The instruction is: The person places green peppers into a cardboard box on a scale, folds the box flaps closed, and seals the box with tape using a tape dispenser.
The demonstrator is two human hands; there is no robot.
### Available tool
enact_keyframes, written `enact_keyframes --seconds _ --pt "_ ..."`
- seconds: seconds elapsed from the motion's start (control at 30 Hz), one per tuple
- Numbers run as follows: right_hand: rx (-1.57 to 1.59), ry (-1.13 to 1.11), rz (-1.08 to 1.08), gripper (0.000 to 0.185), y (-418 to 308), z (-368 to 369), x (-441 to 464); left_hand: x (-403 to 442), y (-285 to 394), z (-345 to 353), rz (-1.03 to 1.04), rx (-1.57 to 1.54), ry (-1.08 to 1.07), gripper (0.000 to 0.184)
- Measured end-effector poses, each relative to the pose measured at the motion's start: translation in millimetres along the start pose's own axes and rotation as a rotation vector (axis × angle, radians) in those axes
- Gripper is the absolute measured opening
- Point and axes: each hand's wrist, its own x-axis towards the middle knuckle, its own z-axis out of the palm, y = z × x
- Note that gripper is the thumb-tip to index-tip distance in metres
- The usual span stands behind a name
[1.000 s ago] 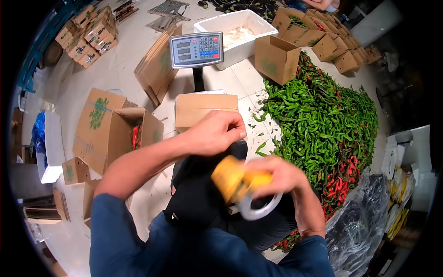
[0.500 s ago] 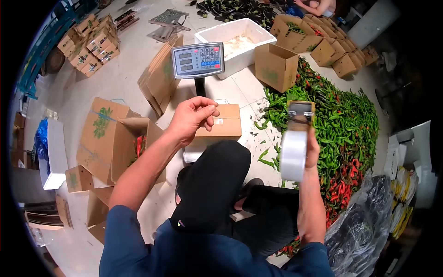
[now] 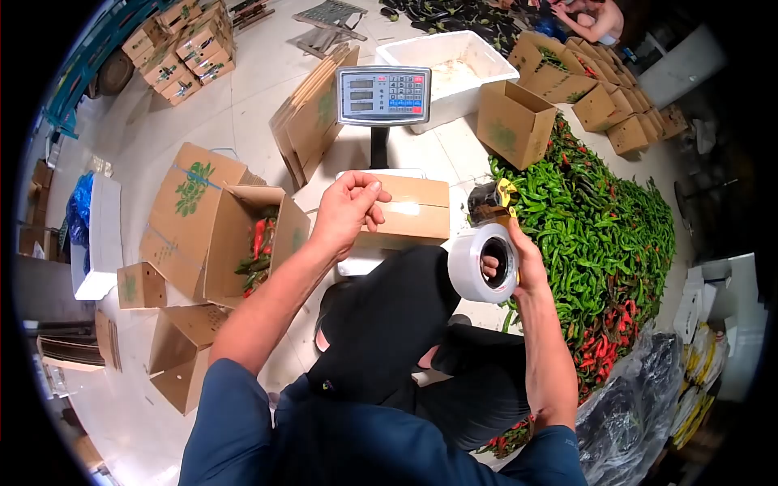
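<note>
My right hand (image 3: pixel 531 263) grips a packing tape dispenser (image 3: pixel 463 263) with a wide roll of tape, its yellow and black head pointing away from me. Fingertips show through the roll's core. Just right of a closed cardboard box (image 3: pixel 425 198), the dispenser is held in the air. My left hand (image 3: pixel 347 212) is over the left part of that box, thumb and fingers pinched together; anything between them is too small to make out. Shiny tape lies along the box's top seam. Beneath the box is the platform of a digital scale (image 3: pixel 384 95), its display standing behind.
Green and red peppers (image 3: pixel 604 243) are heaped on the right. An open carton of peppers (image 3: pixel 223 251) stands at left, flattened cardboard (image 3: pixel 312 117) behind it. Further back are a white foam box (image 3: pixel 494 69), eggplants (image 3: pixel 454 20), more cartons (image 3: pixel 190 49) and another person (image 3: pixel 596 18).
My right hand has turned the tape dispenser so the roll's open side faces me, and brought it nearer the box. My left hand stays pinched over the box. The camera view has shifted.
</note>
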Motion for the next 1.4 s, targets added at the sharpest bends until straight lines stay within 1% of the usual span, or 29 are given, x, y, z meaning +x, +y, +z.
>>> enact_keyframes --seconds 0.17,0.23,0.27,0.3,0.37,0.4,0.43,0.5,0.53,0.57,0.6,0.63,0.7,0.8,0.9,0.97,1.03,1.13,1.23,1.3,1.37,1.4 --pt "-0.197 0.057 -0.034 0.043 -3 2 36 1 -8 -11 -0.002 0.042 0.072 0.013" --pt "-0.213 0.019 0.024 0.049 -8 -7 59 1 -9 -14 0.020 0.030 0.102 0.013" --pt "-0.221 0.035 0.018 0.049 -9 -7 70 1 -9 -15 0.032 0.023 0.119 0.013" --pt "-0.222 0.030 -0.003 0.041 -10 -8 82 2 -8 -16 0.048 -0.003 0.138 0.013" --pt "-0.287 0.144 -0.132 0.037 -9 -9 110 4 -6 -17 0.080 -0.052 0.181 0.014" --pt "-0.334 0.213 -0.172 0.036 -8 -7 121 3 -4 -19 0.057 -0.068 0.205 0.013" --pt "-0.360 0.214 -0.203 0.043 -4 -8 132 2 -1 -21 0.034 -0.083 0.227 0.012" --pt "-0.461 0.284 -0.187 0.051 12 -6 149 2 0 -24 -0.017 -0.087 0.260 0.012" --pt "-0.451 0.220 -0.100 0.057 25 -21 163 0 0 -30 -0.051 -0.075 0.270 0.014" --pt "-0.507 0.220 -0.094 0.060 38 -18 167 -1 0 -36 -0.078 -0.064 0.278 0.015" --pt "-0.552 0.221 -0.030 0.059 48 -17 171 0 -4 -41 -0.095 -0.027 0.282 0.017" --pt "-0.656 0.256 -0.023 0.054 56 -12 172 -1 -4 -43 -0.112 -0.030 0.290 0.017" --pt "-0.882 0.251 -0.050 0.048 65 -4 170 -2 -7 -46 -0.105 -0.023 0.293 0.016" --pt "-1.091 0.348 -0.128 0.046 70 7 168 -4 -2 -43 -0.102 -0.092 0.260 0.015" --pt "-1.574 0.441 -0.231 0.046 64 6 171 -5 6 -28 0.000 -0.237 0.205 0.011" --pt "-1.379 0.416 -0.161 0.053 61 5 165 -6 10 -20 0.029 -0.319 0.148 0.011" --pt "-1.397 0.377 -0.148 0.048 60 3 161 -8 14 -7 0.048 -0.387 0.117 0.011" --pt "-1.561 0.429 -0.894 0.033 55 21 144 -14 15 6 0.070 -0.416 0.084 0.011" --pt "-1.242 0.199 -1.045 0.023 25 98 90 -20 16 20 0.079 -0.439 0.073 0.011" --pt "-1.213 0.114 -1.173 0.024 21 124 59 -24 16 30 0.085 -0.452 0.055 0.011" --pt "-1.198 0.073 -1.154 0.039 28 122 46 -29 15 37 0.091 -0.481 0.019 0.011" --pt "-1.095 0.074 -1.060 0.040 32 120 45 -31 14 41 0.089 -0.486 0.011 0.012"
